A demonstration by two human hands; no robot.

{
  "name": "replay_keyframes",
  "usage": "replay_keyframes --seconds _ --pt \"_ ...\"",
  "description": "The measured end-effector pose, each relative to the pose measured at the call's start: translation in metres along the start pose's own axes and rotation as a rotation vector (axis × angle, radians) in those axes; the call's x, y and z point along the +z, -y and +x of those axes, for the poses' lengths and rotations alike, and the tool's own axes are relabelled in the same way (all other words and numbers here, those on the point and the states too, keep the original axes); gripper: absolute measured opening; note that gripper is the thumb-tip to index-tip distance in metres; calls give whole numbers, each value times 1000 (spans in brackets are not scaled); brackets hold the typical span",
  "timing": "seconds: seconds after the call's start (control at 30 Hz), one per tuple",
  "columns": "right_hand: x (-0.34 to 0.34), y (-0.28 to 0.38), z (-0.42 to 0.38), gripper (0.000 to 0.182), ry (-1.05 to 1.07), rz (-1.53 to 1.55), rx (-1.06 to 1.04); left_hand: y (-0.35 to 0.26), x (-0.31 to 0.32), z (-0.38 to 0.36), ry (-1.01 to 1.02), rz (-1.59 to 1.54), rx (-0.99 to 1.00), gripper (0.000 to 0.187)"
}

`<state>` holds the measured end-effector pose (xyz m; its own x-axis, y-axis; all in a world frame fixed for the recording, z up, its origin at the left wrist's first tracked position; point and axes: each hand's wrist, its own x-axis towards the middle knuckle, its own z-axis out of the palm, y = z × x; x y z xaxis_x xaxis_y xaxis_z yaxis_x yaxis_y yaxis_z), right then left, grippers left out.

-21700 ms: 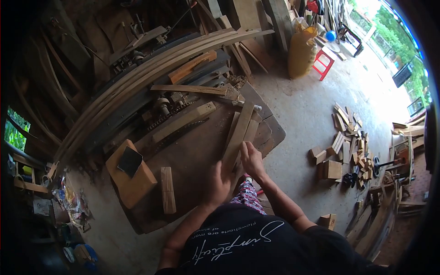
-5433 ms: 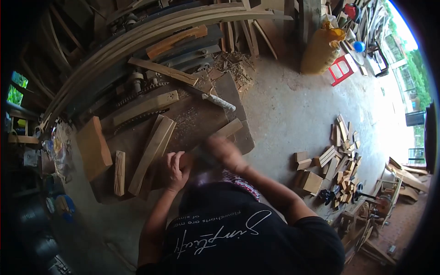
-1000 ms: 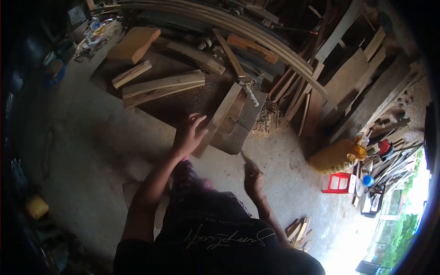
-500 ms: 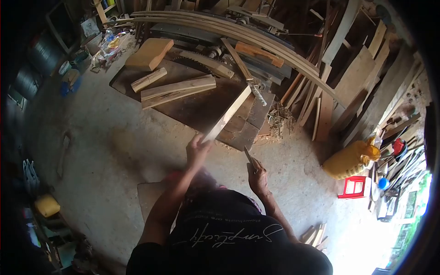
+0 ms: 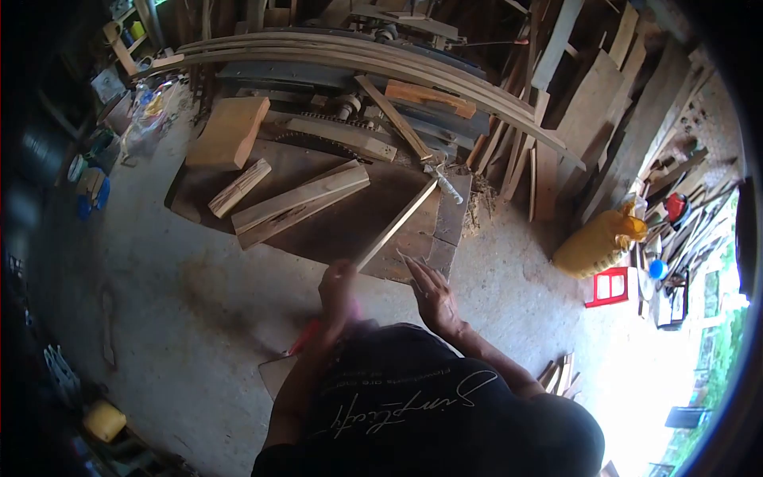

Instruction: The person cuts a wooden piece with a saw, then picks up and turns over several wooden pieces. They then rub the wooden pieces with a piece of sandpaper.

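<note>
My left hand [image 5: 338, 288], slightly blurred, is closed around the near end of a long wooden strip [image 5: 396, 226]. The strip slants away to the right over the dark worktable [image 5: 318, 234], its far end beside a pale metal fitting [image 5: 450, 188]. My right hand [image 5: 435, 300] is to the right of the strip, just off the table's near edge. It grips a thin blade-like tool [image 5: 404, 261], whose narrow tip points forward and left, apart from the strip; its handle is hidden in the palm. Two wooden pieces [image 5: 306, 199] and a short block [image 5: 239, 188] lie on the table.
A toothed saw blade [image 5: 322, 147] and a thick wooden slab [image 5: 228, 133] are at the table's back. Long boards [image 5: 358, 60] span behind it. Planks [image 5: 584, 119] lean at right, near a yellow sack [image 5: 592, 244] and a red plastic stool [image 5: 610, 287].
The right hand has moved up and left, toward the strip, its tool turning further left. The strip now shows a narrower face. The whole view has shifted as the head moved.
</note>
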<state>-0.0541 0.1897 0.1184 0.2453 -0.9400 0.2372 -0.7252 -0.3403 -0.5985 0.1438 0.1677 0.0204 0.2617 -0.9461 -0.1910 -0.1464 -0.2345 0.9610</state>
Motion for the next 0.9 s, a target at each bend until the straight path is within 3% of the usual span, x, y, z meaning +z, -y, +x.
replay_keyframes --seconds 0.07,0.17,0.23,0.37,0.47,0.53,0.6,0.63,0.7,0.73,0.77,0.83,0.87,0.9 --pt "17 1 20 42 -16 -38 -43 -6 -3 0 11 24 14 23" --pt "40 7 41 44 20 -77 -83 -15 -11 -2 156 -20 -142 23" --pt "49 13 48 52 105 -108 -224 8 -8 2 102 122 216 25" --pt "58 1 45 51 152 -125 -378 15 -10 3 145 294 270 25" --pt "55 -49 55 49 201 -120 -489 18 -13 4 206 245 301 24" --pt "55 -107 80 43 148 -45 -273 2 -13 1 167 264 324 23" --pt "22 -117 117 39 2 -331 -302 -4 -11 0 143 276 394 20" --pt "24 -116 118 39 -8 -327 -301 -7 -11 0 126 278 462 16" --pt "37 -113 119 38 -200 -287 -109 -9 -15 0 168 303 429 20" --pt "56 -110 103 40 -214 -80 -222 -10 -18 0 209 323 388 25" --pt "70 -92 82 40 -15 238 -214 -15 -22 -1 211 327 393 25" --pt "95 -53 39 42 344 890 -18 -26 -34 -7 318 326 477 25" --pt "88 -52 40 44 372 1189 118 -22 -35 -8 322 337 477 25" --pt "78 -55 42 47 399 1487 259 -15 -35 -8 324 352 337 24"
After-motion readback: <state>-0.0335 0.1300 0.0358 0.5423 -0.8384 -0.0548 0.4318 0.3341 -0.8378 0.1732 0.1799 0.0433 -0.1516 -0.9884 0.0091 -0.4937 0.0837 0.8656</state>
